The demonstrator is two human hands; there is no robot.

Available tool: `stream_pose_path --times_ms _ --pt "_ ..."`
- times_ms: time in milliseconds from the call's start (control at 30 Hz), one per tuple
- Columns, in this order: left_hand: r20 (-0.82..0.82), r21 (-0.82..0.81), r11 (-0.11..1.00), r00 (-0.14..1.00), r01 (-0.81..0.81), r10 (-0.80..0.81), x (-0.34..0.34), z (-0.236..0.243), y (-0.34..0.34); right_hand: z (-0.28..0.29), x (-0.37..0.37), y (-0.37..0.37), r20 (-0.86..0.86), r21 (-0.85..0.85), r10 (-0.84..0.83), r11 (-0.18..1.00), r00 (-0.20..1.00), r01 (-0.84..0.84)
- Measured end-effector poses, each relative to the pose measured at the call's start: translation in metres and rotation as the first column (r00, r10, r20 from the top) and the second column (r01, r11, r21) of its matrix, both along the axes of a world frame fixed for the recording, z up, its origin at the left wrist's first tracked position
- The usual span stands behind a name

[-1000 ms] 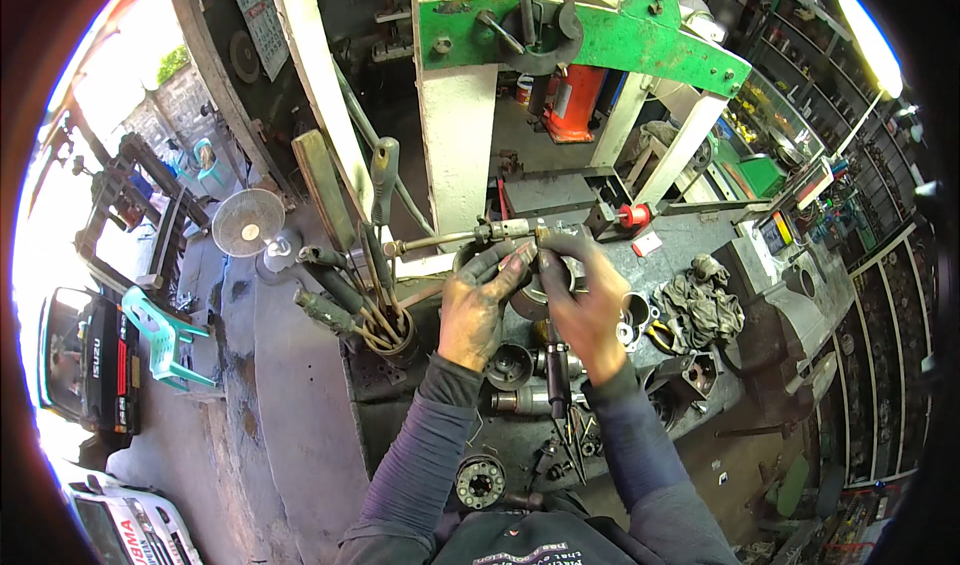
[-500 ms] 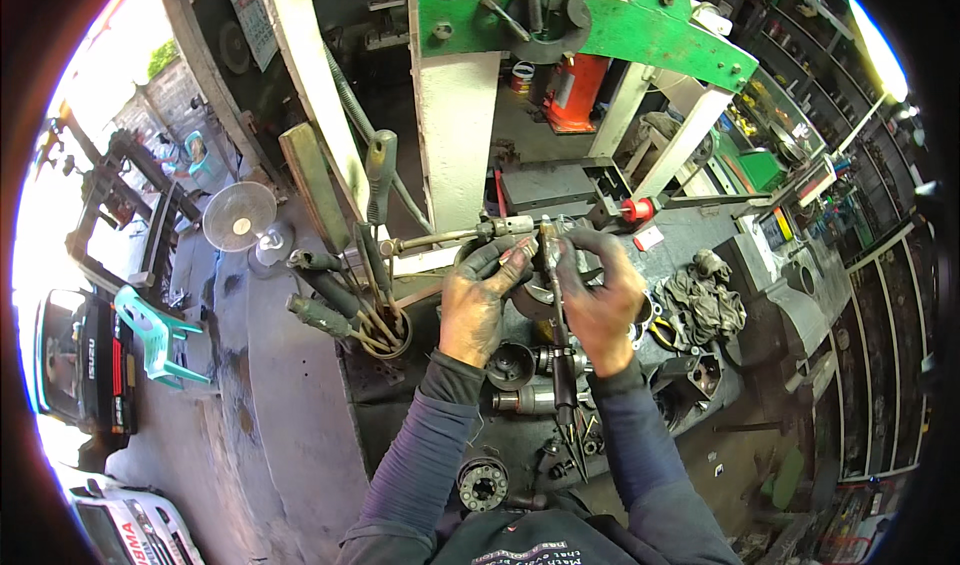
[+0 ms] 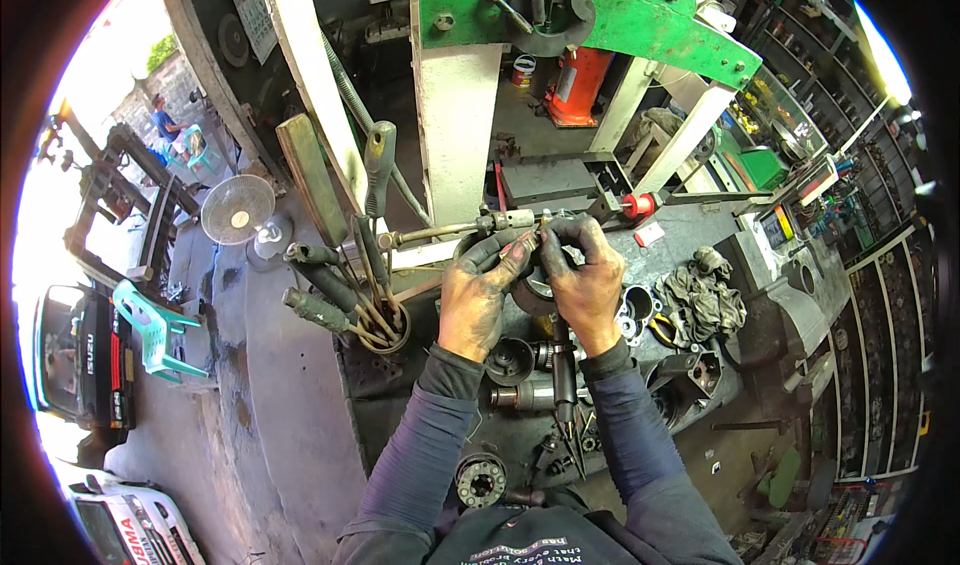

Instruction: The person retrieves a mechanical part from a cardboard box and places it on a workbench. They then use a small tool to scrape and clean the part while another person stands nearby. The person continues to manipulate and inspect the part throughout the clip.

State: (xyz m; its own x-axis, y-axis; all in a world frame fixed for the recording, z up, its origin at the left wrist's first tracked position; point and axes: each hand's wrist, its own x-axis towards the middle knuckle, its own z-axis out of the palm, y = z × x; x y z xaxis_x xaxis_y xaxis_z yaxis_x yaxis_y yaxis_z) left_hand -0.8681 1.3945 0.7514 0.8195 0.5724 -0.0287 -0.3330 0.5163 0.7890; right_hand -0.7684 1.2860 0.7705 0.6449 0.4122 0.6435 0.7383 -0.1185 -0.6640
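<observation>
My left hand (image 3: 474, 300), blackened with grease, is closed, its thumb and forefinger pinched on something small that I cannot make out. Against its fingertips sits my right hand (image 3: 588, 283), also closed; its thumb and forefinger pinch a tiny piece that is mostly hidden. Both hands hover over the dark workbench (image 3: 405, 400). Below them lie a metal cup-shaped part (image 3: 510, 361), a cylindrical shaft part (image 3: 525, 396) and a slim black tool (image 3: 565, 385). A round metal disc with holes (image 3: 482, 482) rests close to my body.
Left of my hands stands a can of hammers and handled tools (image 3: 385, 337). A grey rag (image 3: 705, 300) and a metal housing (image 3: 700, 373) lie to the right. Ahead rises a press frame with a green beam (image 3: 640, 30). A fan (image 3: 240, 210) stands farther left.
My right hand has shifted slightly left, its fingers curling in against my left hand's fingertips. My left hand stays almost in place. A seated person shows in the far left background.
</observation>
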Motion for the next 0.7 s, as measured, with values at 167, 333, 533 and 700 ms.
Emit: stream_pose_path --times_ms 167,333,533,700 --pt "0.002 0.059 0.998 1.0 -0.011 0.011 -0.002 0.003 -0.001 0.005 0.004 -0.004 0.206 -0.14 0.01 0.99 0.978 0.02" --pt "0.009 -0.005 1.0 1.0 0.009 -0.009 -0.009 0.007 0.005 -0.003 0.022 -0.01 0.019 -0.014 -0.141 0.99 0.99 0.142" --pt "-0.017 0.032 0.999 1.0 -0.012 0.012 -0.014 0.003 0.009 -0.008 0.017 -0.012 -0.528 0.275 0.201 0.96 0.825 -0.057" --pt "-0.049 0.338 0.939 0.995 -0.07 0.092 -0.018 0.002 0.01 -0.005 0.007 -0.017 -0.565 0.399 0.33 0.912 0.757 -0.1"
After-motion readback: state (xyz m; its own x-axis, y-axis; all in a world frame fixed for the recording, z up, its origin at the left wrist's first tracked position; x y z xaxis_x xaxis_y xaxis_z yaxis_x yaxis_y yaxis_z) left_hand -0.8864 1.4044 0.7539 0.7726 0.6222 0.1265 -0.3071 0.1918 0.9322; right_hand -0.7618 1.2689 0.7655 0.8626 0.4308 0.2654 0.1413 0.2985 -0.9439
